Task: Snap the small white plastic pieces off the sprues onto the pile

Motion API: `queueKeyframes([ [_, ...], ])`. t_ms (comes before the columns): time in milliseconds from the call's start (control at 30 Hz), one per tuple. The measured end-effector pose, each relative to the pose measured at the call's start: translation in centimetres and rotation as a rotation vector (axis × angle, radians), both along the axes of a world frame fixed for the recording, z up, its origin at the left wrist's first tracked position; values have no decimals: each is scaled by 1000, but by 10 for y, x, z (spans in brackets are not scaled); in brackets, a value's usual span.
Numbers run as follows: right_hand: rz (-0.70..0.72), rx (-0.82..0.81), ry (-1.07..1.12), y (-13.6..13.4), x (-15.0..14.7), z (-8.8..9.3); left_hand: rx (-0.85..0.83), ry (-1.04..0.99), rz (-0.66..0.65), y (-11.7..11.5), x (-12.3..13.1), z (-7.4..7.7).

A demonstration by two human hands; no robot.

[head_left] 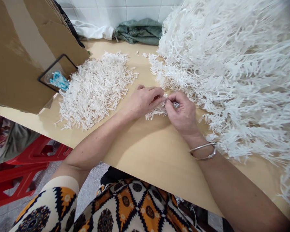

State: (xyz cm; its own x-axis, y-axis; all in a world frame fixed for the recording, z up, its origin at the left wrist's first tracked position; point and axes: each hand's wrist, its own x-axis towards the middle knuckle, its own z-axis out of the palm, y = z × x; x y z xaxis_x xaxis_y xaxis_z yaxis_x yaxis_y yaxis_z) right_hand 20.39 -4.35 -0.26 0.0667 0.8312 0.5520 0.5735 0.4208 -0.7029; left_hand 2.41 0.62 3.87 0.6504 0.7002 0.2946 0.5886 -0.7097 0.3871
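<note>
My left hand [145, 100] and my right hand [183, 112] meet over the middle of the table, fingertips almost touching. Each has thumb and forefinger pinched together around a small white strand piece, mostly hidden by the fingers. Beneath and between the hands lies a small bunch of white strand pieces [157, 112]. To the left of my left hand spreads a flat pile of short white pieces [96, 90]. A much larger heap of long, thin, branching white strands [232, 83] rises beside my right hand. A silver bangle [204, 151] circles my right wrist.
A cardboard box [21, 64] stands at the left of the tan table [145, 151], with a black wire frame and a clear cup with blue-and-white contents [59, 80] by it. Green cloth [139, 31] and white cloth [94, 29] lie along the tiled wall. Red stools [38, 151] stand below left.
</note>
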Motion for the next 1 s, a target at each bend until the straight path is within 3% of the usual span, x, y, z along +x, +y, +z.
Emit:
queueKeyframes([
  [133, -42, -9, -72, 1, 1, -2, 34, 33, -24, -1, 1, 0],
  [333, -165, -62, -55, 15, 27, -12, -65, -166, -283, -11, 11, 11],
  [400, -200, -74, -12, 20, 36, -16, -32, -194, -168, -11, 12, 13],
  [533, -75, -63, 125, 22, 34, -21, 118, -163, 318, 2, 0, 3],
  [633, -13, -106, 207, 18, 23, -20, 177, -172, 464, 12, -9, -5],
  [700, 6, -139, 230, 14, 16, -17, 200, -199, 417, 11, -9, -5],
  [867, 26, -117, 176, 6, 7, -6, 160, -99, 148, -4, 1, 2],
  [1000, 19, -59, 109, 4, 4, -1, 93, -43, 83, -5, 3, 1],
])
